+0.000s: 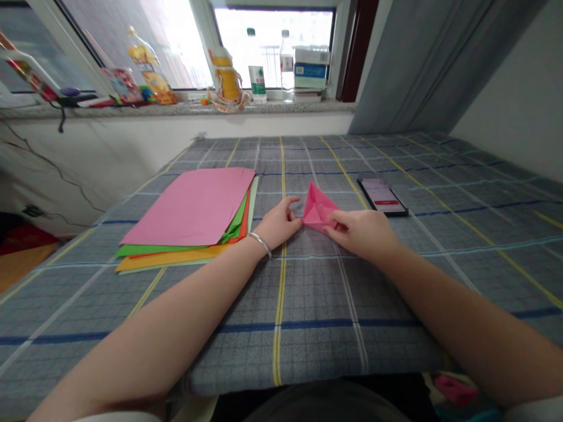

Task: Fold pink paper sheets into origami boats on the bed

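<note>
A small piece of folded pink paper [317,206] with creased, pointed flaps is held just above or on the plaid cloth; I cannot tell which. My right hand [363,231] pinches its right lower edge between thumb and fingers. At its left corner is my left hand [280,224], thumb tip touching or very near the paper, fingers apart and curved. A silver bangle [261,244] circles the left wrist. The underside of the folded paper is hidden.
Left of my hands lies a stack of coloured paper sheets [189,205], pink on top. A phone [382,197] with a lit screen rests at the right. Plaid cloth [316,293] covers the table. Along the windowsill [176,110] stand bottles, a yellow flask [227,79] and boxes [311,70].
</note>
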Motion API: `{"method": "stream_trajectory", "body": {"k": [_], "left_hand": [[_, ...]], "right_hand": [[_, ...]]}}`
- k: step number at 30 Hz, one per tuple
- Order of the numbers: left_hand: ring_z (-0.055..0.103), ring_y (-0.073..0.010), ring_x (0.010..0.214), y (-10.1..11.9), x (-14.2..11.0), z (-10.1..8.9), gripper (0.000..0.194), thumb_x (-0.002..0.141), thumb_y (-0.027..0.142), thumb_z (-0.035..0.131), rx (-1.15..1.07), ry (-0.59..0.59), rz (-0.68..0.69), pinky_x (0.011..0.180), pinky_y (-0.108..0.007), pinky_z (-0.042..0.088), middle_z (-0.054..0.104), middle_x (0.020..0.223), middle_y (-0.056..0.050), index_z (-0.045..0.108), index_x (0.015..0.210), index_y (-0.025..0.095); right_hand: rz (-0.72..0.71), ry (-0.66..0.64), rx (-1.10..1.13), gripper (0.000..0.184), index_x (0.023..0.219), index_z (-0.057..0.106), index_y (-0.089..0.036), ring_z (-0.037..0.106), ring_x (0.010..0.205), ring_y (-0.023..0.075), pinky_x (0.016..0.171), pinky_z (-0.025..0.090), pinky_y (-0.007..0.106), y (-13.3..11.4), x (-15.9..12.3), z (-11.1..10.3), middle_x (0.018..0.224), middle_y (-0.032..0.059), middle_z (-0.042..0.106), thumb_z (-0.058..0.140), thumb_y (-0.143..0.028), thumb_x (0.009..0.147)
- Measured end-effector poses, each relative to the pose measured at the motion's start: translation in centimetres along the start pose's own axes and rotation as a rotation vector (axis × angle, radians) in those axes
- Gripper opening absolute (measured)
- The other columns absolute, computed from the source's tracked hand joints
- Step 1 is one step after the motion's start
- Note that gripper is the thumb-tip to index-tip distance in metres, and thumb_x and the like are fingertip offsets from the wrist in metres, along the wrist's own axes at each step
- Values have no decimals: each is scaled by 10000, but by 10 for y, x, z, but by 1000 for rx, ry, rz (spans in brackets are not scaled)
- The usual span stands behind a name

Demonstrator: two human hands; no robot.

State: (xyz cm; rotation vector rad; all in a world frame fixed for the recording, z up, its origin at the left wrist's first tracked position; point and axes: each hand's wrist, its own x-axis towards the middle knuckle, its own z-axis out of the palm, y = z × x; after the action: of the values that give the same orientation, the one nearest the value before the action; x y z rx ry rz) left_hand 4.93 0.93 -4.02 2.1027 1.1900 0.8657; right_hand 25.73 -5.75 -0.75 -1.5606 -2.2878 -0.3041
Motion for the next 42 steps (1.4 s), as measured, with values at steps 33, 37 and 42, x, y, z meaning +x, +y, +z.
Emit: {"method": "stream_trajectory", "body": {"k": [33, 37, 42], "left_hand": [[586, -239, 1114, -3, 5, -31, 159, 873, 180, 538, 733, 132, 413, 1143, -568, 134, 623, 1240, -42, 658, 956, 244], [634, -214, 993, -5, 7, -32, 139, 834, 136, 550, 732, 127, 360, 1135, -509, 226, 693, 1056, -21, 630, 914, 217], [642, -211, 925, -5, 8, -30, 124, 796, 120, 559, 715, 152, 321, 1098, -458, 311, 693, 932, -25, 591, 888, 197]], "right_hand": [[-126, -66, -131, 315, 788, 628, -225, 579, 593, 165, 519, 182, 292, 14, 0, -12, 722, 15, 708, 517, -503, 887], [-103, -93, -163, 319, 806, 626, -227, 578, 587, 166, 514, 166, 283, 14, 0, -14, 720, 11, 707, 517, -518, 880], [-70, -105, -199, 320, 867, 621, -230, 579, 567, 175, 510, 158, 282, 14, 1, -15, 698, 13, 699, 505, -528, 882]]}}
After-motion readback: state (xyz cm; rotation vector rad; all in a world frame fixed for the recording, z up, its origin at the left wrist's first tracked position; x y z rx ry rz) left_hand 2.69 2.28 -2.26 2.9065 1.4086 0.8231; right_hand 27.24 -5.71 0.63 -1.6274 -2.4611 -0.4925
